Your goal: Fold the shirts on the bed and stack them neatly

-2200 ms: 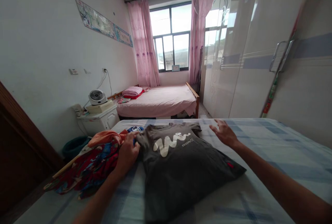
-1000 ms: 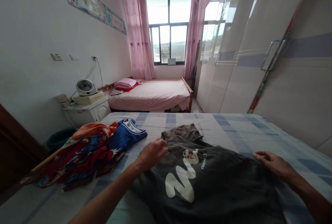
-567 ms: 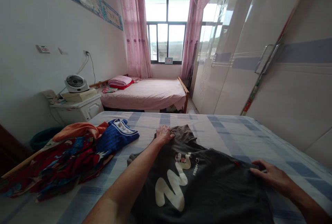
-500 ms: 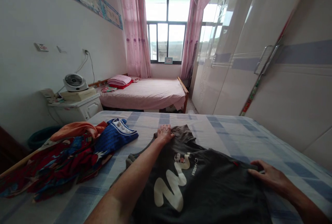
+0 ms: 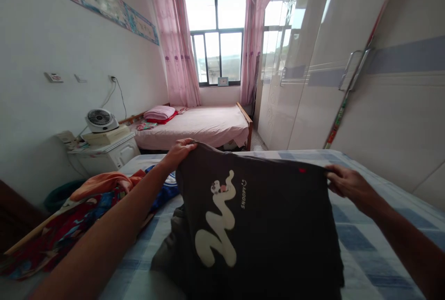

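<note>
A dark grey T-shirt (image 5: pixel 278 216) with a cream squiggle print and a small Snoopy figure hangs stretched between my two hands, raised off the bed. My left hand (image 5: pixel 181 151) pinches its upper left edge. At the upper right corner, my right hand (image 5: pixel 344 181) grips the fabric with closed fingers. A darker bunched part of the shirt droops at the lower left over the blue and white checked sheet (image 5: pixel 365 239). The lower end of the shirt runs out of view.
Left of the shirt lie a red patterned garment (image 5: pixel 45 244), an orange cloth (image 5: pixel 100 184) and a blue garment (image 5: pixel 167 193). A white fan (image 5: pixel 101 120) stands on a bedside cabinet (image 5: pixel 121 151). Beyond is a pink bed (image 5: pixel 208 126); a glossy wardrobe (image 5: pixel 313 105) lines the right.
The T-shirt has been lifted from lying on the bed to hanging between both hands. My left hand moved left and up; my right hand rose. The view shifted slightly.
</note>
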Action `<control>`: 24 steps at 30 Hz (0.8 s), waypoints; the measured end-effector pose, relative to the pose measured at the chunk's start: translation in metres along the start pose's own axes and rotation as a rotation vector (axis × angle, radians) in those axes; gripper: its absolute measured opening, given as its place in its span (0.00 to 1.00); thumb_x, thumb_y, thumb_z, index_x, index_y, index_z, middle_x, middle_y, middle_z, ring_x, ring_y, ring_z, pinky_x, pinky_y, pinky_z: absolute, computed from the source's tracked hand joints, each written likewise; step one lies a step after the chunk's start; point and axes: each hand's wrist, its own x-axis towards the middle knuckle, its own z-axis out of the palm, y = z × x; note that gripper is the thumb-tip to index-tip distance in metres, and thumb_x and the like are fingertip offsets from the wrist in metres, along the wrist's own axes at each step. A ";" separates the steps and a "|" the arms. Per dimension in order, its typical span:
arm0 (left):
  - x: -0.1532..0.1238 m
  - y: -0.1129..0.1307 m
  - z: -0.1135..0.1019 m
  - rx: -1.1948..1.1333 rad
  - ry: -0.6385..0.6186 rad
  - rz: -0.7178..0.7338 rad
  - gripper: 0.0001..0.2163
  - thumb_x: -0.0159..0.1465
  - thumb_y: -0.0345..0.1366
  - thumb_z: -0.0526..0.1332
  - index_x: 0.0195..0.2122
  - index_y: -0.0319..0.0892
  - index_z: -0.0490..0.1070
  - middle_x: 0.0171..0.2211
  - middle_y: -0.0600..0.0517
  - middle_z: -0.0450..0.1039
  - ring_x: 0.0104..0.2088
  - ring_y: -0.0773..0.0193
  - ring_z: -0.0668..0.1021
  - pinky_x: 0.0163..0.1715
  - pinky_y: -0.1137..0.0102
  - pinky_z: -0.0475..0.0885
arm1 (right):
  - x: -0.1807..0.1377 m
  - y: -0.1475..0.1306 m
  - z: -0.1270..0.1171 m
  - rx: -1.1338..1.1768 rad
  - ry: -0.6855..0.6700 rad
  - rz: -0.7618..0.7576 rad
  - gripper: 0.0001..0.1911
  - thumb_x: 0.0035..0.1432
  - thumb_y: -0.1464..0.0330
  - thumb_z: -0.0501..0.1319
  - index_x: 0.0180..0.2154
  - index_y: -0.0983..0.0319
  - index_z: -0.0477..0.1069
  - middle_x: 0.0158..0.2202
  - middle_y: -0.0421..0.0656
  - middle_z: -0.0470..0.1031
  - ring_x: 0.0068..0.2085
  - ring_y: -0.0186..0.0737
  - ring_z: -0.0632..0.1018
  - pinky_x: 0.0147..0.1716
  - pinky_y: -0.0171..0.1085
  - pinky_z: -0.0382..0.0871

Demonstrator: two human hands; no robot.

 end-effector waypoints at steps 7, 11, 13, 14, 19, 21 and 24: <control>0.059 0.104 -0.007 -0.152 0.347 0.428 0.15 0.58 0.28 0.57 0.47 0.38 0.67 0.33 0.57 0.73 0.29 0.73 0.69 0.35 0.71 0.67 | 0.075 -0.125 -0.003 0.512 0.307 -0.242 0.07 0.51 0.77 0.55 0.34 0.65 0.65 0.22 0.37 0.72 0.24 0.31 0.76 0.29 0.33 0.74; 0.029 0.126 -0.024 -0.159 0.257 0.552 0.21 0.52 0.25 0.59 0.49 0.40 0.68 0.38 0.57 0.73 0.33 0.72 0.71 0.37 0.70 0.67 | 0.052 -0.134 -0.018 0.459 0.349 -0.338 0.08 0.51 0.73 0.57 0.36 0.64 0.66 0.23 0.38 0.73 0.25 0.33 0.77 0.35 0.39 0.74; 0.000 0.106 -0.033 -0.114 0.151 0.527 0.24 0.49 0.25 0.61 0.50 0.42 0.69 0.39 0.56 0.74 0.35 0.69 0.72 0.36 0.70 0.67 | 0.029 -0.114 -0.019 0.333 0.296 -0.282 0.09 0.51 0.68 0.59 0.37 0.62 0.67 0.25 0.40 0.75 0.29 0.37 0.78 0.38 0.43 0.74; -0.017 0.089 -0.037 -0.076 0.103 0.495 0.25 0.49 0.26 0.62 0.51 0.43 0.68 0.40 0.56 0.74 0.36 0.67 0.73 0.36 0.70 0.68 | 0.016 -0.099 -0.017 0.245 0.259 -0.241 0.11 0.51 0.65 0.59 0.37 0.61 0.68 0.26 0.41 0.76 0.31 0.40 0.79 0.40 0.45 0.73; -0.099 -0.026 -0.045 0.337 -0.189 0.198 0.25 0.51 0.31 0.61 0.52 0.43 0.67 0.38 0.54 0.75 0.40 0.62 0.75 0.44 0.67 0.69 | -0.048 0.001 0.006 -0.007 0.015 -0.065 0.14 0.49 0.57 0.57 0.37 0.54 0.69 0.34 0.42 0.78 0.38 0.48 0.79 0.42 0.46 0.72; -0.121 -0.066 -0.041 0.402 -0.255 0.092 0.24 0.50 0.30 0.59 0.51 0.42 0.69 0.42 0.52 0.75 0.44 0.60 0.74 0.45 0.68 0.69 | -0.066 0.033 0.018 -0.048 -0.093 -0.024 0.14 0.49 0.56 0.56 0.37 0.54 0.70 0.36 0.42 0.79 0.38 0.48 0.79 0.40 0.44 0.73; -0.137 -0.091 -0.034 0.427 -0.304 0.016 0.21 0.49 0.27 0.56 0.46 0.42 0.71 0.43 0.50 0.74 0.44 0.60 0.74 0.43 0.69 0.69 | -0.081 0.048 0.027 -0.171 -0.175 -0.025 0.16 0.49 0.56 0.55 0.37 0.56 0.71 0.37 0.42 0.79 0.36 0.46 0.79 0.38 0.42 0.74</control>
